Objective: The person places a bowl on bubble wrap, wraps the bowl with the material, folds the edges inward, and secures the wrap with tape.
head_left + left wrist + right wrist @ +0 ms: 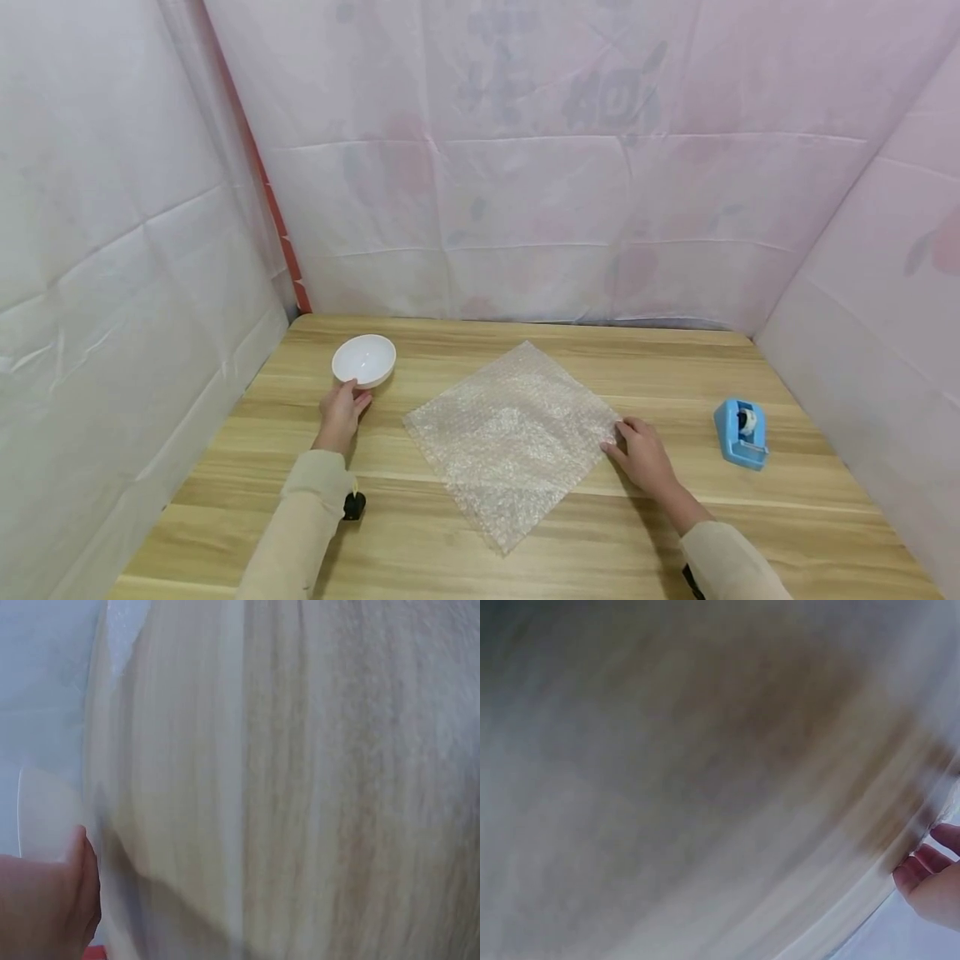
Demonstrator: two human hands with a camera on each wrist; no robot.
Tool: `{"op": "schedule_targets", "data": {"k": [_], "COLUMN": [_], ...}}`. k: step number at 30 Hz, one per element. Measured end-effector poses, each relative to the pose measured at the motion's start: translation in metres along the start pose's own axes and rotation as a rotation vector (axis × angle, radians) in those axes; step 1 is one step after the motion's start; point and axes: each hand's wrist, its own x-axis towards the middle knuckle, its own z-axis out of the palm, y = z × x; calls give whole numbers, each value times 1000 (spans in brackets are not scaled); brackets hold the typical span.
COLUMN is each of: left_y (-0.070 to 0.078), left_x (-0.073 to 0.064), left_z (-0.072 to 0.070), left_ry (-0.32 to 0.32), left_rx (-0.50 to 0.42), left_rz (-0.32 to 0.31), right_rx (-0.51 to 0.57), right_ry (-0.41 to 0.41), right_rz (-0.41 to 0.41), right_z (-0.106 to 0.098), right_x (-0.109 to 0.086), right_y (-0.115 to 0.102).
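A white bowl sits at the far left of the wooden table, its hollow facing up. My left hand pinches the bowl's near rim, with a fingertip over the edge and another finger low against the outside. At the left edge of the left wrist view, the bowl shows beside this hand. A square sheet of bubble wrap lies spread like a diamond in the middle. My right hand touches its right corner, thumb and fingers apart. In the right wrist view these fingers reach in at the right edge.
A blue tape dispenser with a small roll stands on the right side of the table, beyond the right hand. Pale printed sheets hang behind the table and along both sides.
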Motion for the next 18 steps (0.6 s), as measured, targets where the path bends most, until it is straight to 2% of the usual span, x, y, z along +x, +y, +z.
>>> {"op": "schedule_targets", "data": {"k": [2,7,18], "left_y": [4,6,-7], "left_x": [-6,-11,-21], "left_z": [3,7,19], "left_ry": [-5,-89,-226], "left_rx": [18,73,165], "left_rz": [-10,-48,-52], "right_rx": [-5,-10,-2], "right_ry": [-4,-5,-7], "right_rz": [-1,-3,-2], "right_z": [0,-2,1], "right_x": [0,2,2], "right_y": [-1,-2,1]}}
